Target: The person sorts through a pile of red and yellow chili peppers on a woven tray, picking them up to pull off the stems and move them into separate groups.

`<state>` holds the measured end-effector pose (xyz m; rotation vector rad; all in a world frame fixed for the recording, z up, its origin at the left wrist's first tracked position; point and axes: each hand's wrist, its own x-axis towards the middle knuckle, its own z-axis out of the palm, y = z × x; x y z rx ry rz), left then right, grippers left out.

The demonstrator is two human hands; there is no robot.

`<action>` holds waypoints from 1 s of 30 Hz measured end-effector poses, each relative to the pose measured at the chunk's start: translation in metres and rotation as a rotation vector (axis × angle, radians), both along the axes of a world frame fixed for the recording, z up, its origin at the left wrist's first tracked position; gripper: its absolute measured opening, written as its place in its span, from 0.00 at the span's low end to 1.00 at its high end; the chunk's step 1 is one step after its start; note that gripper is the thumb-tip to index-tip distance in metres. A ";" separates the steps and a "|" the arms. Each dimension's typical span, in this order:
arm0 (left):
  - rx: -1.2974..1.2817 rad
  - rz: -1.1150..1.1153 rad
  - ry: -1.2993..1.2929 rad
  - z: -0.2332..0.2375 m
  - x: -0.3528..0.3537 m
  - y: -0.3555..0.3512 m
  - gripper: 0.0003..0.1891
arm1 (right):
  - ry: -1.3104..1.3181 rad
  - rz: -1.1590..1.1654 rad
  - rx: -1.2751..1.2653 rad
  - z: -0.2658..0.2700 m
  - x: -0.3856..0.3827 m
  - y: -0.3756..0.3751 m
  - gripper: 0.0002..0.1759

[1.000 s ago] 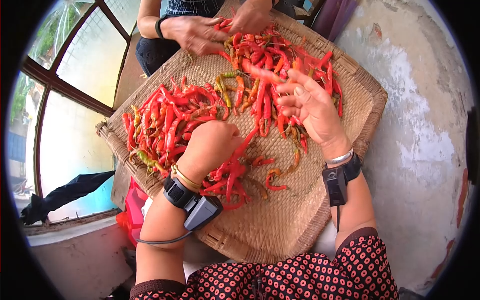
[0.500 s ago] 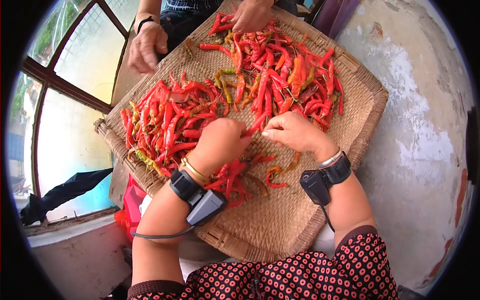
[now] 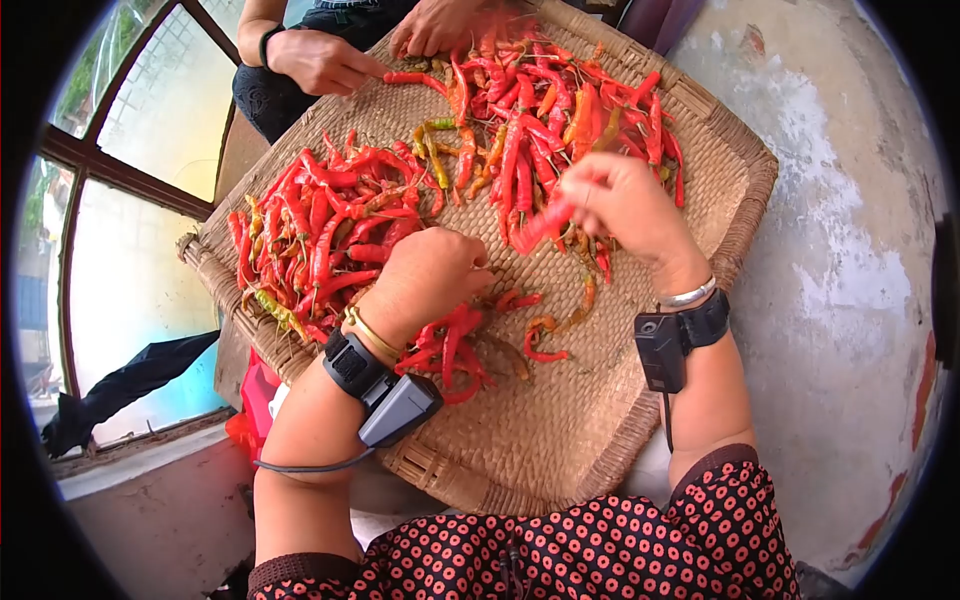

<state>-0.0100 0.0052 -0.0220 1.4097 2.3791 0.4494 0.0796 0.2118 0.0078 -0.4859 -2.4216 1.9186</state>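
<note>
A red chili pepper [image 3: 543, 228], smeared by motion, hangs from the pinched fingers of my right hand [image 3: 628, 208], just over the near edge of the right-hand pile of chilies [image 3: 525, 165]. My left hand [image 3: 432, 268] is closed, thumb against curled fingers; whatever may be in it is hidden. It hovers beside the left pile of red chilies [image 3: 325, 215] and above a small cluster of chilies [image 3: 455, 350]. Both piles lie on a large woven tray [image 3: 560, 430]. A few loose red and yellowish chilies [image 3: 545, 340] rest between my hands.
Across the tray, another person's hand [image 3: 325, 62] touches a red chili [image 3: 415, 80]; their second hand [image 3: 430, 25] is at the far pile. Windows [image 3: 150, 270] and a dark folded umbrella [image 3: 130, 385] are at left. A plaster wall [image 3: 820, 250] stands at right.
The chili that was between my two hands is now in my right hand, which has moved up and right. My left hand shifted slightly left. The other person's hand reached a chili.
</note>
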 end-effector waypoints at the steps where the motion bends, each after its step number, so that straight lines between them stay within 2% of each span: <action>1: 0.043 -0.048 -0.066 -0.003 0.003 0.002 0.10 | 0.117 -0.085 -0.250 0.002 0.001 0.000 0.10; 2: 0.086 -0.097 -0.131 -0.005 0.005 0.004 0.09 | 0.117 -0.090 -0.252 0.006 -0.001 -0.006 0.10; 4: 0.118 -0.151 -0.082 -0.013 0.014 0.005 0.08 | 0.271 -0.294 -0.448 0.011 -0.005 -0.018 0.15; 6: 0.147 -0.328 -0.113 -0.015 0.019 0.005 0.08 | 0.236 -0.214 -0.351 0.002 -0.003 -0.013 0.14; 7: 0.004 -0.348 -0.136 -0.013 0.020 0.005 0.08 | 0.037 0.080 -0.142 0.000 -0.001 -0.012 0.12; 8: 0.004 -0.350 -0.141 -0.008 0.021 0.005 0.08 | -0.163 0.371 0.069 -0.002 0.001 -0.011 0.11; 10: -0.228 -0.488 -0.302 0.000 0.024 0.005 0.09 | -0.288 0.718 0.151 -0.011 0.006 -0.023 0.10; 11: -0.226 -0.488 -0.306 0.000 0.026 0.003 0.09 | -0.143 0.878 0.396 -0.017 0.007 -0.028 0.11; 12: -0.198 -0.580 -0.376 -0.001 0.031 0.000 0.10 | -0.149 0.980 0.546 -0.017 0.009 -0.034 0.13; 13: -0.169 -0.671 -0.446 -0.002 0.034 -0.002 0.10 | -0.164 1.013 0.527 -0.020 0.016 -0.041 0.13; 14: -0.167 -0.670 -0.449 -0.003 0.036 -0.002 0.10 | -0.178 1.046 0.508 -0.024 0.023 -0.047 0.13; 15: -0.277 -0.709 -0.410 -0.003 0.039 -0.002 0.11 | -0.181 1.047 0.507 -0.028 0.027 -0.054 0.13; 16: -0.387 -0.745 -0.368 -0.003 0.041 -0.003 0.12 | -0.282 1.158 0.511 -0.031 0.031 -0.060 0.13; 17: -0.384 -0.742 -0.369 -0.003 0.041 -0.004 0.12 | -0.384 1.270 0.515 -0.033 0.033 -0.066 0.13; 18: -0.401 -0.717 -0.360 -0.003 0.041 -0.006 0.12 | -0.384 1.272 0.514 -0.033 0.034 -0.070 0.13; 20: -0.419 -0.694 -0.350 0.001 0.042 -0.008 0.13 | -0.466 1.092 0.695 -0.033 0.037 -0.076 0.13; 21: -0.449 -0.628 -0.296 0.003 0.042 -0.009 0.13 | -0.467 1.090 0.695 -0.035 0.036 -0.073 0.13; 23: -0.472 -0.561 -0.241 0.004 0.042 -0.009 0.13 | -0.327 0.827 0.849 -0.040 0.030 -0.063 0.14; 24: -0.422 -0.534 -0.252 0.004 0.040 -0.008 0.14 | -0.329 0.828 0.853 -0.038 0.029 -0.057 0.14; 26: -0.372 -0.510 -0.263 0.000 0.036 -0.007 0.15 | -0.146 0.594 0.906 -0.030 0.028 -0.045 0.12; 28: -0.078 -0.411 -0.178 -0.007 0.030 -0.004 0.17 | 0.102 0.376 0.958 -0.036 0.024 -0.024 0.12; 30: -0.004 -0.362 -0.170 -0.001 0.026 -0.001 0.19 | 0.128 0.344 0.955 -0.029 0.024 -0.018 0.12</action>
